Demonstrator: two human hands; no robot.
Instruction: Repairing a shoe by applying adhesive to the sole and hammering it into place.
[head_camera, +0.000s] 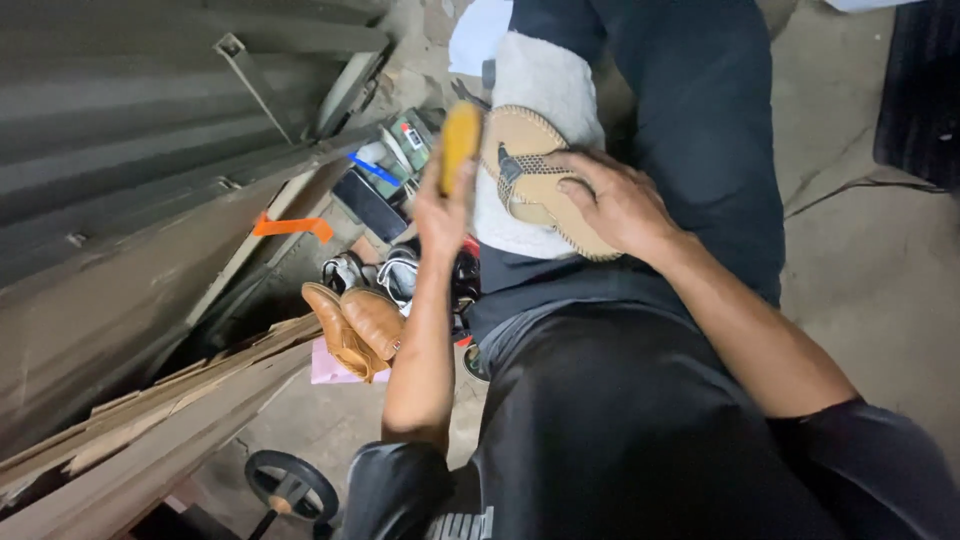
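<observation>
Two hands: left hand (442, 215) on brush (459, 146), right hand (612, 203) on shoe sole (535, 180)

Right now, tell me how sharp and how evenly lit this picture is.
Head view: dim, flat light, no glare; the left hand and the yellow tool it holds are smeared by motion blur; the right hand on the tan shoe sole is sharper; straight edges bow toward the corners.

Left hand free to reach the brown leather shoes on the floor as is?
Probably not as is. The left hand is closed around a yellow brush, raised beside the tan shoe on the lap. The brown leather shoes lie uncovered below that forearm, so the path looks open, but the grip is occupied.
</observation>
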